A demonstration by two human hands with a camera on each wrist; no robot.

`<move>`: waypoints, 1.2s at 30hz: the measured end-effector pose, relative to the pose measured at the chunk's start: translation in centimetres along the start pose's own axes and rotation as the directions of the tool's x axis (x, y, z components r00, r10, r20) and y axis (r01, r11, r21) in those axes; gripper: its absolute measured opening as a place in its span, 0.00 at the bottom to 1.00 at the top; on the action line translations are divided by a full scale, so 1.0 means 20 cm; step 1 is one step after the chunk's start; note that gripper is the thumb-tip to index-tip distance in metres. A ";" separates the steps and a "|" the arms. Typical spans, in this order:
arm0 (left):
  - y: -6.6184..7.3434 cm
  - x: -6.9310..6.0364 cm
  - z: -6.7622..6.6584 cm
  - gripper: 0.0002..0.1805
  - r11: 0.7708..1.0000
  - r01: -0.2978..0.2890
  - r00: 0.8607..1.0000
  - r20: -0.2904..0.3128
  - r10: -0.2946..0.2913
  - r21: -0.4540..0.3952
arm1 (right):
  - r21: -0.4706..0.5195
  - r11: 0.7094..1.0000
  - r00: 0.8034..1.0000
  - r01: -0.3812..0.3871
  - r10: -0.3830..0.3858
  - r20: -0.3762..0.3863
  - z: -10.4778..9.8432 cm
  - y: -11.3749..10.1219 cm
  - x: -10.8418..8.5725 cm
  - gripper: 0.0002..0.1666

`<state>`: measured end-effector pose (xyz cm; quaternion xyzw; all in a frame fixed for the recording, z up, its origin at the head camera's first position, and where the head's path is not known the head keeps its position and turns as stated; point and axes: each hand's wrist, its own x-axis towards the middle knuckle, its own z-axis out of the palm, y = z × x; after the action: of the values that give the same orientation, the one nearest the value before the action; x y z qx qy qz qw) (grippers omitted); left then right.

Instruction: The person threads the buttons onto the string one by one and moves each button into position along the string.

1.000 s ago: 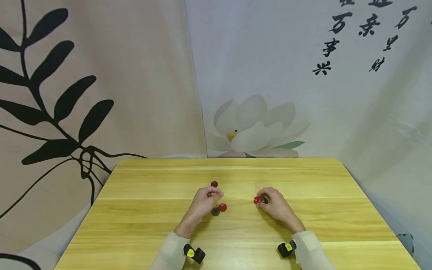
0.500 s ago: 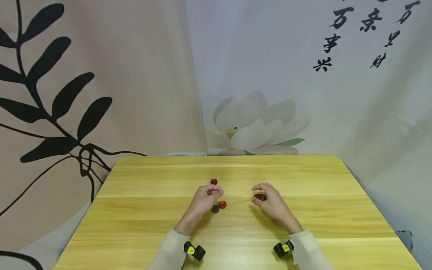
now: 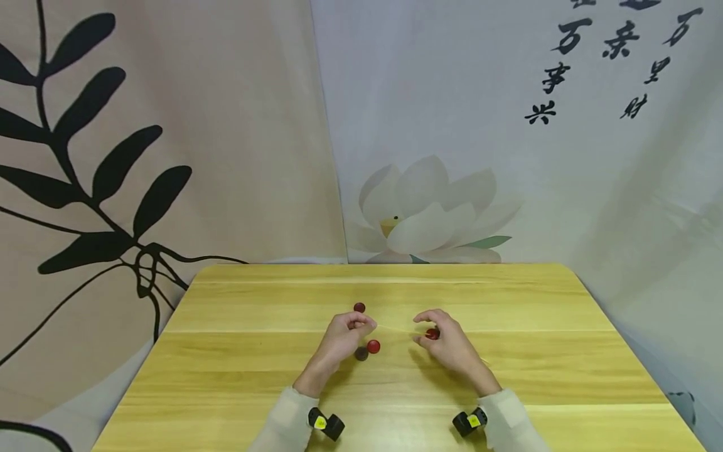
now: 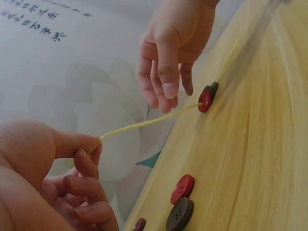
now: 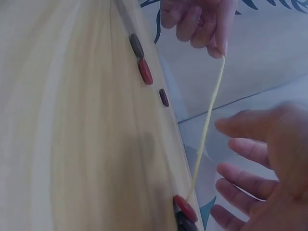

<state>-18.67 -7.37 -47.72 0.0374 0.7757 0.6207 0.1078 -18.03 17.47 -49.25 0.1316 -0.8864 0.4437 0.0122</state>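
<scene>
Between thumb and fingertips my left hand (image 3: pixel 346 338) pinches the end of a yellow string (image 4: pixel 144 124). The string runs taut to a red button (image 4: pixel 204 102), threaded on it, with a dark button (image 4: pixel 212 88) right against it. My right hand (image 3: pixel 452 344) hovers by these two buttons, thumb and fingers spread apart, holding nothing. In the right wrist view a gap shows between its fingers and the string. Near my left hand lie a loose red button (image 4: pixel 183 188), a dark brown button (image 4: pixel 180 215) touching it, and a smaller dark red button (image 3: pixel 359 307).
All of this is on a light wooden table (image 3: pixel 254 402). Behind it hangs a pale cloth (image 3: pixel 254 125) printed with leaves, a flower and characters. A black wrist camera (image 3: pixel 326 424) is strapped to the left wrist, another (image 3: pixel 470 422) to the right.
My right hand has let go of the threaded red and dark buttons, spread its fingers and moved slightly left. The left hand keeps its pinch on the string, almost still.
</scene>
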 end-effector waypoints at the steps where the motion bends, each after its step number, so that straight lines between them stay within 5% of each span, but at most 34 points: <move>1: 0.00 0.00 0.00 0.12 1.000 -0.001 1.000 0.000 0.001 -0.001 | -0.001 1.000 1.000 0.007 -0.007 0.000 0.00 -0.01 0.00 0.20; 20: 0.00 0.02 0.02 0.11 1.000 0.012 1.000 -0.015 -0.012 -0.011 | 0.069 0.992 0.994 0.108 -0.109 0.016 0.07 -0.10 0.04 0.17; 36: -0.01 0.02 0.03 0.11 1.000 0.011 1.000 -0.022 -0.011 0.008 | 0.095 0.992 0.994 0.081 -0.088 0.069 0.14 -0.11 0.04 0.11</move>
<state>-18.98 -6.83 -48.15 0.0267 0.7797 0.6172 0.1025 -17.96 13.79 -49.04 0.1854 -0.8584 0.4782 -0.0075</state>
